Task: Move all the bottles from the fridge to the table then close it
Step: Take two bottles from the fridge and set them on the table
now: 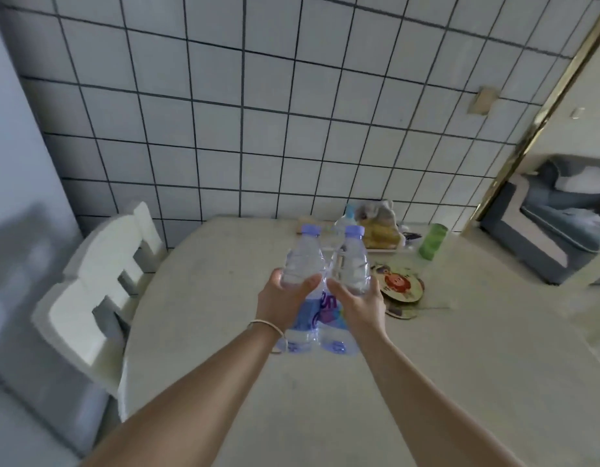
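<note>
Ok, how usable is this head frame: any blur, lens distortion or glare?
Head view: soft motion blur throughout, worst at the chair and the left edge; wide-angle bending curves the tiled wall; flat, even light, no harsh glare; the bottles in the left hand and the right hand stay readable.

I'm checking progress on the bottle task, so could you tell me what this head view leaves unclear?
- Fridge: outside the head view, so door state and remaining bottles unknown.
- Third bottle: mostly hidden behind the right bottle; blurred.
- Bottle bases: whether the left bottle touches the table is unclear.
- Bag: contents blurred.
</note>
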### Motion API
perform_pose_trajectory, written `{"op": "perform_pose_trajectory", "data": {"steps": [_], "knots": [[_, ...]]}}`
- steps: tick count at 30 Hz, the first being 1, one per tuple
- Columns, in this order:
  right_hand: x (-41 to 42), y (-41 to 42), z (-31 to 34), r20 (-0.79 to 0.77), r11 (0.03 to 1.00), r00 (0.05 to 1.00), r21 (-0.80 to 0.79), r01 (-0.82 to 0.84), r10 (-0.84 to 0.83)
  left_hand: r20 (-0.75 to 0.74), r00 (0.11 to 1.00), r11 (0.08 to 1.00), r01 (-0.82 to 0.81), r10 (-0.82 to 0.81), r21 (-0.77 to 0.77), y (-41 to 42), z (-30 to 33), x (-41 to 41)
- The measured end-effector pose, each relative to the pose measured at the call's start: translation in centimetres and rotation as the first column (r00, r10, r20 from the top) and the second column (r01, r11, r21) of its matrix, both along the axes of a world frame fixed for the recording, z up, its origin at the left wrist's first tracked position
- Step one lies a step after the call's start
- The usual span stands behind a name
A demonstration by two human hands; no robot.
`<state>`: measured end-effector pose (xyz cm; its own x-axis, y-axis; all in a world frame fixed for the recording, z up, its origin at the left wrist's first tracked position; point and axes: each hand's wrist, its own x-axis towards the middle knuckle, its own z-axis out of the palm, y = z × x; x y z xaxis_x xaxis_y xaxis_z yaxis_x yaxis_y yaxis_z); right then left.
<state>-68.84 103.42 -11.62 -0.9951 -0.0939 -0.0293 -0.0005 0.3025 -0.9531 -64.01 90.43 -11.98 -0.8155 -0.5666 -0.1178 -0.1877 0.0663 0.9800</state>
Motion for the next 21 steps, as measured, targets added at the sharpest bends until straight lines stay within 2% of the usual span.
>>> {"op": "perform_pose_trajectory", "data": {"steps": [10, 16, 21], "knots": [[-13.4, -17.7, -5.2, 0.163, 0.987, 0.974, -0.052, -0.151, 0.158, 0.070, 0.993, 0.996, -0.092, 0.093, -0.021, -17.0, -4.5, -10.7], [-20.5, -26.3, -10.5, 0.245, 0.965, 0.941, 0.062, -0.257, 0.235, 0.128, 0.981, 0.985, -0.132, 0.146, -0.111, -25.3, -8.5, -16.0], [-24.7, -31.3, -12.9, 0.260, 0.978, 0.950, 0.065, -0.196, 0.173, 0.099, 0.986, 0.978, -0.119, 0.138, -0.172, -30.5, -11.2, -20.1]]}}
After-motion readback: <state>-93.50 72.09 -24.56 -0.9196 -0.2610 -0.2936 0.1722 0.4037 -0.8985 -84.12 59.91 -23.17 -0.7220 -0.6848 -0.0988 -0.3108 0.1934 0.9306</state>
